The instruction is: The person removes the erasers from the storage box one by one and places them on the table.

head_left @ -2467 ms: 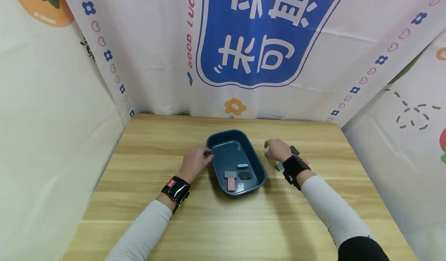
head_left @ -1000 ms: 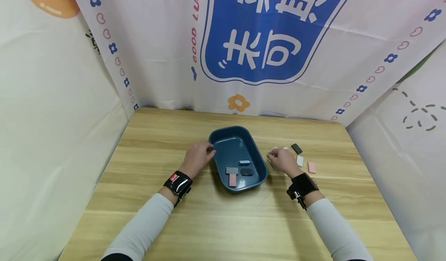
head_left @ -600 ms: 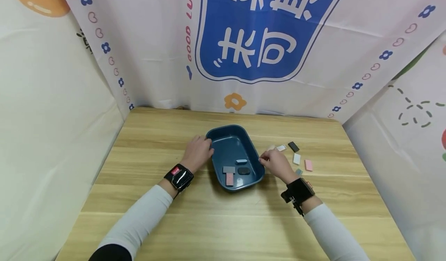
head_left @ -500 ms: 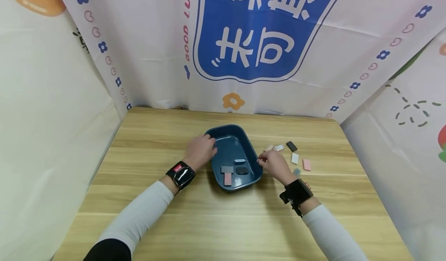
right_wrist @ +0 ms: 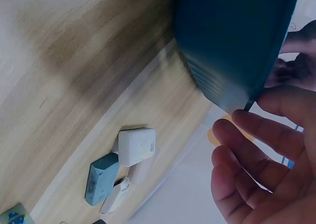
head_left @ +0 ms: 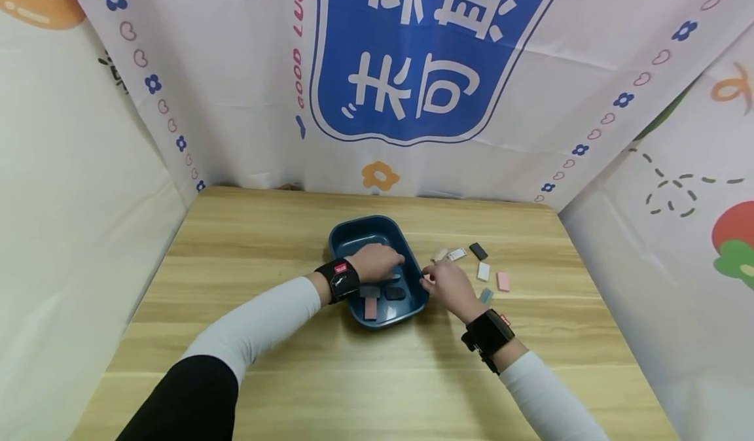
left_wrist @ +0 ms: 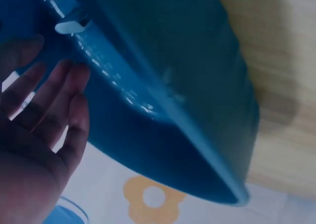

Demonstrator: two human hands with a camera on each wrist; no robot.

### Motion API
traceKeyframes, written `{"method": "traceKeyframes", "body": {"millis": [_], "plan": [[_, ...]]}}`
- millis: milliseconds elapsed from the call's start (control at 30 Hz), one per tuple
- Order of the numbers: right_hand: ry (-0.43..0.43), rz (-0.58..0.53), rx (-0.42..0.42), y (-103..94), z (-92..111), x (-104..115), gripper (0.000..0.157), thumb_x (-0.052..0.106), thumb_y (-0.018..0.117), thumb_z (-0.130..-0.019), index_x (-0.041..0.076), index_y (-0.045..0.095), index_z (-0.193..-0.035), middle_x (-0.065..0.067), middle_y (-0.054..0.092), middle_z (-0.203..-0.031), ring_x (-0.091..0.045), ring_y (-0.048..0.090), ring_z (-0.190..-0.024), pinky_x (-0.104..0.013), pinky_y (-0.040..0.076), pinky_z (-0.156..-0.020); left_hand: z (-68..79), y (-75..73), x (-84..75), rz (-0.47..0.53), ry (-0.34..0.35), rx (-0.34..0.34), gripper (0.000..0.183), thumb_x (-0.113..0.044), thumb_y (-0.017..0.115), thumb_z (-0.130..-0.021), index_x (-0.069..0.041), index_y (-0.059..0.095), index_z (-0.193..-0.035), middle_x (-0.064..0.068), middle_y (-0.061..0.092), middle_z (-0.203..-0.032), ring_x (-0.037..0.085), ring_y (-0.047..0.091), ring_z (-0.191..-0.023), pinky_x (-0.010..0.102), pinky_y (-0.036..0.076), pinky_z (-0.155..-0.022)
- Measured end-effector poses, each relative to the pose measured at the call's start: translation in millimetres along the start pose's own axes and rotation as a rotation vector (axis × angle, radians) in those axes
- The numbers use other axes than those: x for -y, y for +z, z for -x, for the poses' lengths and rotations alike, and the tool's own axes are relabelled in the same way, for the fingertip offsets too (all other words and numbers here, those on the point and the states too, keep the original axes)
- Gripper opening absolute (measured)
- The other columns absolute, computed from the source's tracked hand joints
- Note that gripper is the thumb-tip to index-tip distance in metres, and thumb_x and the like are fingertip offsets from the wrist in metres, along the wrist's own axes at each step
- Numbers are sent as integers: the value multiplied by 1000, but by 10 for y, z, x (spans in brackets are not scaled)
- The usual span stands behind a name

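A deep blue plastic tray [head_left: 353,225] sits on the table with a grey eraser [head_left: 370,292], a pink eraser [head_left: 370,310] and a black eraser [head_left: 394,293] near its front end. Over the tray reaches my left hand [head_left: 376,262], fingers loosely bent and holding nothing in the left wrist view. Partly covered by that hand is a pale blue eraser [left_wrist: 70,26]. At the tray's right rim, my right hand [head_left: 450,286] pinches the edge between thumb and index finger, while its other fingers [right_wrist: 237,140] curl loosely outside the wall.
Right of the tray lie several loose erasers: a beige one [head_left: 440,255], a black one [head_left: 478,251], a white one [head_left: 483,271], a pink one [head_left: 502,281] and a teal one [head_left: 485,296], plus a white printed one [head_left: 456,254]. A printed cloth [head_left: 253,101] hangs behind the table.
My left hand has moved from the tray's left rim to the right, over the inside. My right hand came from among the loose erasers to the tray's right rim. The head view has shifted slightly.
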State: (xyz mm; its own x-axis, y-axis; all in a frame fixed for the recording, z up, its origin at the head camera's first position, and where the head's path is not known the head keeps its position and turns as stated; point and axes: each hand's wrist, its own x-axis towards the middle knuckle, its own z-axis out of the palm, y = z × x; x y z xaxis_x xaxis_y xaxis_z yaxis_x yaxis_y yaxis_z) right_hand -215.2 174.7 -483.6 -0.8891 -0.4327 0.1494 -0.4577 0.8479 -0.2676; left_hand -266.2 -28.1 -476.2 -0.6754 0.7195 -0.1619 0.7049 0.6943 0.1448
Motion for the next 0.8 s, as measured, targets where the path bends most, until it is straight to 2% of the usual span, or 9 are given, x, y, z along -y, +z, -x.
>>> {"method": "traceKeyframes", "body": {"millis": [200,333,400,500,633,733,800], "plan": [[10,18,-1,41,50,22,19,19,75,-84,4,75,-96,-8,68,-82,-22,59,-78,-35,50,-67,-81,141,-76,-133,102,66,31,-15,70,-88,-14,67,-119,1,72,-102,14,66,-89,31,54,-80],[9,4,6,22,55,33,19,19,74,-85,4,75,-97,-9,69,-84,-23,59,-80,-36,51,-69,-95,207,-69,-194,131,85,23,-12,67,-90,-15,68,-112,0,72,-95,14,65,-81,31,54,-74],[-1,8,-3,10,49,31,18,19,74,-85,5,75,-96,-8,69,-83,-23,60,-79,-36,51,-69,-95,200,-59,-192,128,102,20,-10,67,-90,-14,69,-109,0,72,-95,14,66,-81,31,55,-74],[-17,11,-19,-6,43,19,17,19,74,-85,5,75,-95,-8,70,-83,-24,60,-79,-36,51,-69,-97,157,-43,-161,116,136,18,-9,69,-89,-14,70,-106,0,72,-97,14,66,-84,31,55,-78],[-31,6,-32,-19,42,-11,15,18,74,-85,5,75,-94,-8,70,-82,-23,60,-78,-36,51,-69,-118,121,-3,-48,75,176,16,-9,70,-87,-14,70,-102,-2,69,-90,12,63,-79,29,54,-75],[-37,-2,-31,-22,49,-38,15,18,73,-86,5,75,-94,-8,71,-82,-23,60,-78,-36,51,-69,-124,129,62,44,48,148,13,-10,70,-87,-14,69,-99,-5,63,-82,10,58,-73,26,50,-68],[-37,-2,-29,-21,58,-57,15,18,74,-85,6,75,-93,-8,71,-82,-23,60,-77,-36,51,-69,-101,104,111,94,32,94,15,-13,72,-86,-13,69,-101,-6,61,-80,9,56,-71,25,48,-66]]}}
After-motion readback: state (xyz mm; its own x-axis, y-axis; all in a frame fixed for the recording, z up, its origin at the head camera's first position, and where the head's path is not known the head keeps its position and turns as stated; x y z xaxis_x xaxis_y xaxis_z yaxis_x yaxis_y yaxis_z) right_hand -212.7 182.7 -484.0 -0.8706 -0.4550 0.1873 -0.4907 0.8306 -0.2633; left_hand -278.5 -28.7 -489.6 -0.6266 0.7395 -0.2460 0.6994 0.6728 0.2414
